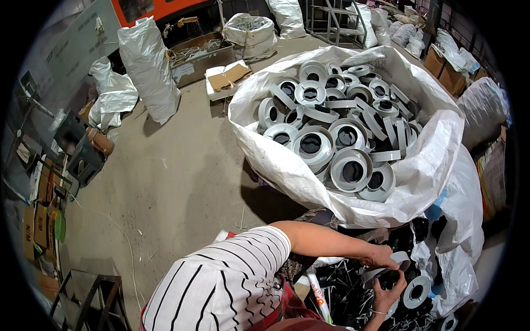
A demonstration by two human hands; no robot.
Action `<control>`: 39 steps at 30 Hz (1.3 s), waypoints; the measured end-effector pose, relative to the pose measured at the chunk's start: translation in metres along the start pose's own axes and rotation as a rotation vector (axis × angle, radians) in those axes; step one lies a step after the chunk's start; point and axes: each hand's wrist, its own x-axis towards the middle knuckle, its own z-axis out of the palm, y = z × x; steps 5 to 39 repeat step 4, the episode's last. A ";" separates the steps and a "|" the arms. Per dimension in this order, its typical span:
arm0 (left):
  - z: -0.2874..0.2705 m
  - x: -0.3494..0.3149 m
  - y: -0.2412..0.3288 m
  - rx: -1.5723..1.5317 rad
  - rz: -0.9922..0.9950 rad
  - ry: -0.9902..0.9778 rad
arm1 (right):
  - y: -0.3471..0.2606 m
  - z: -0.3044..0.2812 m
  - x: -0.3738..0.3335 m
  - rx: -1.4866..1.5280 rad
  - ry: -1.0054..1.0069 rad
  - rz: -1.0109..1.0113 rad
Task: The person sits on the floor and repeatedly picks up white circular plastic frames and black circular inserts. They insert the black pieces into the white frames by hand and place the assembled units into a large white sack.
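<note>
My left arm, in a white sleeve with black stripes, reaches right. My left hand (381,256) is closed on the far rim of a light grey plastic ring (401,258). From the near side my right hand (386,297), with a thin bracelet at the wrist, curls its thumb and fingers round the same ring. Below the hands lies a heap of black plastic parts (342,287) with pale thin pieces among them. A grey ring with a black centre (416,292) rests beside my right hand. The hands hide part of the held ring.
A big white woven sack (248,132) full of grey rings with black centres (311,143) stands just ahead. A white tube-like packet (319,298) lies left of the black heap. Further off are a tall white sack (146,71), dark plastic stools (83,154) and a metal frame (91,300).
</note>
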 end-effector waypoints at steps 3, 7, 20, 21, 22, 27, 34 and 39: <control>-0.001 -0.002 0.008 0.000 -0.118 -0.078 | 0.006 -0.003 -0.005 -0.110 0.001 -0.187; -0.004 -0.009 0.018 0.012 -0.169 -0.109 | 0.007 -0.006 -0.007 -0.149 0.004 -0.251; -0.004 -0.009 0.018 0.012 -0.169 -0.109 | 0.007 -0.006 -0.007 -0.149 0.004 -0.251; -0.004 -0.009 0.018 0.012 -0.169 -0.109 | 0.007 -0.006 -0.007 -0.149 0.004 -0.251; -0.004 -0.009 0.018 0.012 -0.169 -0.109 | 0.007 -0.006 -0.007 -0.149 0.004 -0.251; -0.004 -0.009 0.018 0.012 -0.169 -0.109 | 0.007 -0.006 -0.007 -0.149 0.004 -0.251; -0.004 -0.009 0.018 0.012 -0.169 -0.109 | 0.007 -0.006 -0.007 -0.149 0.004 -0.251; -0.004 -0.009 0.018 0.012 -0.169 -0.109 | 0.007 -0.006 -0.007 -0.149 0.004 -0.251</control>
